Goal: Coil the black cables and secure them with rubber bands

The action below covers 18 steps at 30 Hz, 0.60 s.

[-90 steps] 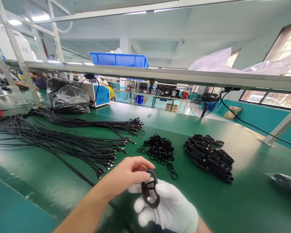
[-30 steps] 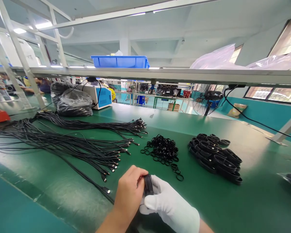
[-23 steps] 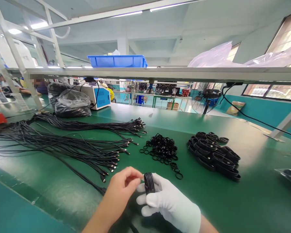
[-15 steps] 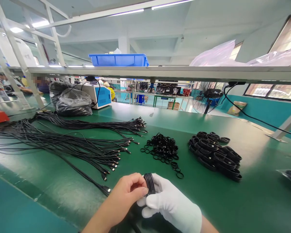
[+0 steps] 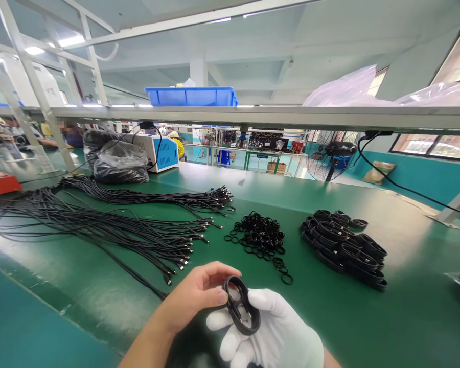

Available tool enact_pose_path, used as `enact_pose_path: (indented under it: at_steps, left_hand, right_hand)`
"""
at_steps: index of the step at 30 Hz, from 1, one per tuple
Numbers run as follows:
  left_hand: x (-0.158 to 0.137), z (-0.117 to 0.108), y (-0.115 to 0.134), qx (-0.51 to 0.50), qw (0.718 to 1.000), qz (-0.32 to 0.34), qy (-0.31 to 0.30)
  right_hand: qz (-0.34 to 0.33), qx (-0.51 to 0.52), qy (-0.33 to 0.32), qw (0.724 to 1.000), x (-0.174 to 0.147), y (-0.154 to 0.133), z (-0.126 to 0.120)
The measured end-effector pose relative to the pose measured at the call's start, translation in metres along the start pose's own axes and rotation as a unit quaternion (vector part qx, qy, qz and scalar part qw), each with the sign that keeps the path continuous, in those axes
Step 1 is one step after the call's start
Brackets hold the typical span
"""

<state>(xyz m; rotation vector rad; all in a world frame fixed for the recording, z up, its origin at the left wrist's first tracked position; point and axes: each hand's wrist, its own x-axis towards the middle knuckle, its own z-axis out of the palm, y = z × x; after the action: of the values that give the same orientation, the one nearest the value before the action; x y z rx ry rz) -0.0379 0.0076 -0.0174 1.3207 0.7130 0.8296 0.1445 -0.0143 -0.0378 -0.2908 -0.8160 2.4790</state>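
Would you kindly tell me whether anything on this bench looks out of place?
Nothing looks damaged or badly askew. A few loose black rings trail from the ring pile on its near side. Also slightly odd: only the right hand wears a white glove; the left hand is bare.

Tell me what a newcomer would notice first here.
Probably the coiled black cable, low in the centre, between the bare left hand and the white-gloved right hand. Next, the long black cables spread over the green table at left. Above, a bright blue plastic bin sits on the shelf.
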Motion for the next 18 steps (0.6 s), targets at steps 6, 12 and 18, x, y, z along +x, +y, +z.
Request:
enact_pose_path:
  at_steps: [6, 12, 18]
  left_hand:
    - [0.006, -0.004, -0.012, 0.024, 0.999, 0.015, 0.025]
    - [0.007, -0.007, -0.014, 0.095, 0.991, 0.028, 0.090]
    - [0.006, -0.011, -0.014, 0.109, 0.967, 0.024, 0.229]
  right_hand:
    - [-0.068, -0.044, 0.086, 0.993, 0.008, 0.008, -0.008]
    - [-0.069, -0.275, 0.278, 0.918, 0.010, -0.002, 0.013]
    - [-0.158, -0.536, 0.451, 0.696, 0.009, 0.001, 0.024]
